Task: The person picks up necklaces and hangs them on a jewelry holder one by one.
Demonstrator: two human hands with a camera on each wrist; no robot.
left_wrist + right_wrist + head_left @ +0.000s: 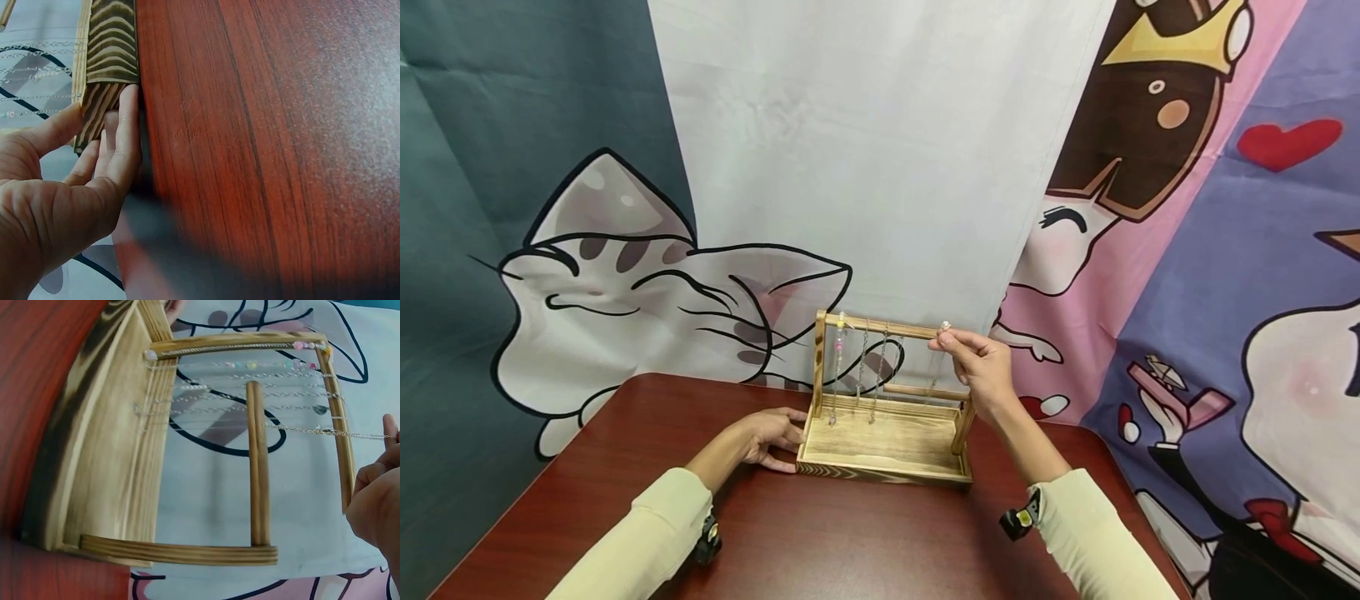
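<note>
A wooden jewelry stand (880,446) with a shallow tray base and an upright frame stands on the table. My left hand (772,435) grips the left end of its tray, the fingers (129,131) and thumb on different sides of the wood. Up at the right part of the top bar, my right hand (983,367) pinches a thin chain necklace (365,435) that stretches across the bar to the fingers in the right wrist view. Several other chains (880,375) hang from the bar's left half. Among them is a strand with pink and yellow beads (838,342).
The reddish-brown table (820,542) extends in front of the stand and to both sides. Close behind hangs a cloth backdrop (880,167) with cartoon prints. A lower wooden rod (257,469) crosses part of the frame's opening.
</note>
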